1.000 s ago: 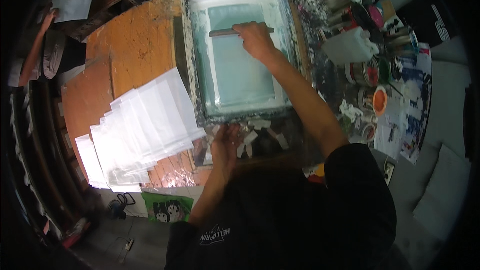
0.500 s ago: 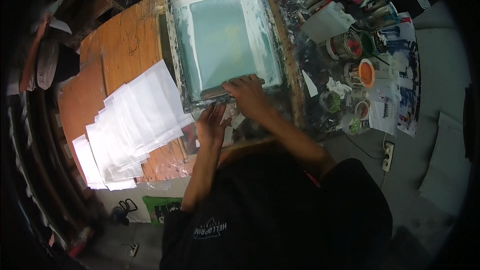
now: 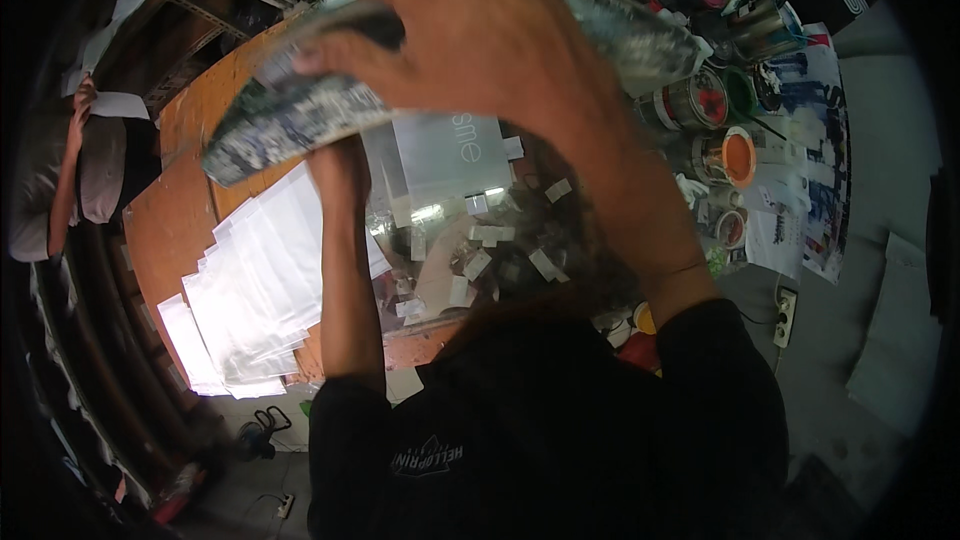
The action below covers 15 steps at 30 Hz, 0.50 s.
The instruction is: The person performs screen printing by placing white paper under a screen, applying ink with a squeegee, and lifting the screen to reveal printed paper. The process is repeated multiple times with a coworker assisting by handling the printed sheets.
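A screen-printing frame point(image 3: 290, 135) with ink-stained edges is tilted up, its near edge close to my head. My right hand point(image 3: 480, 25) is large and slightly blurred, thumb and fingers around this edge; whether the squeegee is also there cannot be made out. My left forearm reaches up to the frame, and my left hand point(image 3: 338, 155) is mostly hidden behind it, so its fingers do not show. Beneath the frame, a translucent sheet or bag point(image 3: 450, 165) with pale lettering lies on the printing surface. Several short tape pieces point(image 3: 478, 262) are stuck nearer to me.
A fanned stack of white bags or sheets point(image 3: 265, 285) lies on the wooden table point(image 3: 185, 230) at left. Paint cans point(image 3: 690, 105) and an orange-filled pot point(image 3: 738, 157) crowd the right side. At far left another person's arm point(image 3: 68, 180) shows. A power strip point(image 3: 786, 315) is at lower right.
The screen frame has swung up from the table toward me, uncovering the printed sheet. My right hand has risen from the squeegee area with it, and my left hand has gone behind the frame.
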### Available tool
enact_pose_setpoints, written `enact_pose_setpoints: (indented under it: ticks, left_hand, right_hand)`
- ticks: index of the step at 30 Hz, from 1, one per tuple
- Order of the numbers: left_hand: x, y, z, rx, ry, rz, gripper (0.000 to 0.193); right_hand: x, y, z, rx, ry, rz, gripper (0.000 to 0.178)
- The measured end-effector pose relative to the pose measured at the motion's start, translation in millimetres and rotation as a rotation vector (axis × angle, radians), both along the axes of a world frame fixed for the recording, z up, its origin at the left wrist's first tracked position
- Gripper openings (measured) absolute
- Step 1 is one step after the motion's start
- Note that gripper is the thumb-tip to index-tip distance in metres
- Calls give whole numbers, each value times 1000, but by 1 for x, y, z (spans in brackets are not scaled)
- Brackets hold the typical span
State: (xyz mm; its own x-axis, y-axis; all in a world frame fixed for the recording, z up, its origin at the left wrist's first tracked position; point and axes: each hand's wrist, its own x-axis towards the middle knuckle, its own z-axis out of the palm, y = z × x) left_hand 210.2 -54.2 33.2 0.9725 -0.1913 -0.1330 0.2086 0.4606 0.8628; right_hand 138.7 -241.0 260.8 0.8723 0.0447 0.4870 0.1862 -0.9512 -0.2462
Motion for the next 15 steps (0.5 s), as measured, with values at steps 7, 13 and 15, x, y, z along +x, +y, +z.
enact_pose_setpoints:
  ticks: [7,13,15]
  left_hand:
    - [59,-43,-119,1318,-1110,2,21]
    - [64,49,-96,1056,-750,60,15]
    - [80,126,-76,1150,-356,112,19]
  right_hand:
    - [33,-32,69,174,390,130,44]
    - [39,-27,74,266,339,45,54]
    - [41,-23,71,136,154,49,57]
